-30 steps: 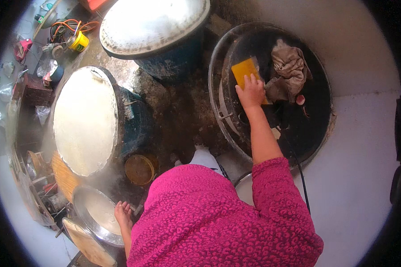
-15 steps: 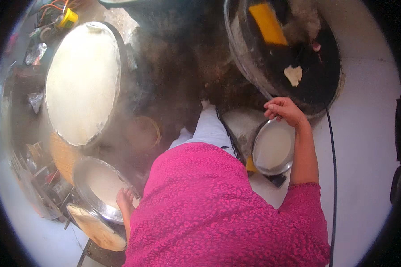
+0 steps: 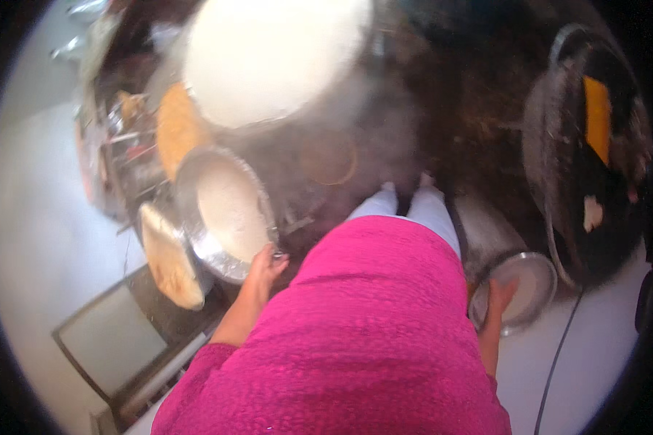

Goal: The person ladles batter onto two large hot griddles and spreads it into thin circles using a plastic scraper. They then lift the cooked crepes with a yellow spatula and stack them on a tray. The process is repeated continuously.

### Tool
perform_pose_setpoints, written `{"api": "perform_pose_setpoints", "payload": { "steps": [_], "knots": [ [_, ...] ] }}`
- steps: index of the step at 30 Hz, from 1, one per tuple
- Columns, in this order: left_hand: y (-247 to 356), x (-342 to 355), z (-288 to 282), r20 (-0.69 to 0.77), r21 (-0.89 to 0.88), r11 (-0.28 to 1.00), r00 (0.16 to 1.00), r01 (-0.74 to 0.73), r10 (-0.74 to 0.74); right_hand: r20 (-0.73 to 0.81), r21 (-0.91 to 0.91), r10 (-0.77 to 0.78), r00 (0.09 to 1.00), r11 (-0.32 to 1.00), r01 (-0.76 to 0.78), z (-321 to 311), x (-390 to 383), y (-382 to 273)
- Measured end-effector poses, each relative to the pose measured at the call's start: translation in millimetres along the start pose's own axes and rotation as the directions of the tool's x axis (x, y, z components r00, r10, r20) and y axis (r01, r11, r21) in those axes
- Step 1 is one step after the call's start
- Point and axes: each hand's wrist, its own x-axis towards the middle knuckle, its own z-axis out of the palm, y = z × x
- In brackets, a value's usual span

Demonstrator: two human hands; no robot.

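Note:
At the left, a wide metal basin (image 3: pixel 196 243) holds a pale, thick liquid. My left hand (image 3: pixel 263 267) is at its near right rim, fingers curled round the edge with a small shiny bit showing at their tips. On the right, my right hand (image 3: pixel 499 297) reaches over a smaller round metal bowl (image 3: pixel 543 308) with whitish contents. Its thumb and fingers look apart and hold nothing I can see, though motion blurs them.
Steam drifts round a large white round surface (image 3: pixel 276 58) ahead. A tan round board (image 3: pixel 168 254) leans by the basin. Far right stands a big dark round vessel (image 3: pixel 580 217) with a yellow piece (image 3: pixel 597 119) inside. A black cable (image 3: pixel 559 348) hangs beside it.
The view has swung left. My right hand has dropped from near the dark vessel's rim to over the small bowl. My left hand stays at the basin, now showing more fully.

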Motion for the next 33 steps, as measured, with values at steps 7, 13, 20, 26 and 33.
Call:
{"api": "perform_pose_setpoints", "payload": {
  "steps": [7, 13, 20, 26, 33],
  "knots": [
    [-2, 16, 21, 0.174, -0.685, 0.688, 0.971, 0.237, -0.161, 0.345, -0.202, 0.035, 0.938, 0.979, 0.038, -13, 31, 17],
    [22, 52, -2, 0.324, -0.71, 0.637, 0.942, 0.3, -0.082, 0.509, -0.143, 0.132, 0.851, 0.987, -0.067, -52, 31, 35],
    [20, 107, -20, -0.019, 0.662, 0.721, 0.958, -0.202, 0.285, 0.067, -0.426, -0.217, 0.974, 0.876, 0.224, -148, 48, 41],
    [-1, 98, -32, -0.03, 0.654, 0.71, 0.929, -0.261, 0.369, 0.371, -0.103, 0.06, 0.927, 0.994, -0.023, -233, 58, 24],
    [-23, 44, 3, -0.135, 0.035, 0.971, 0.961, -0.238, 0.241, 0.568, 0.504, -0.148, 0.809, 0.84, -0.201, -171, 164, -63]
  ]
}}
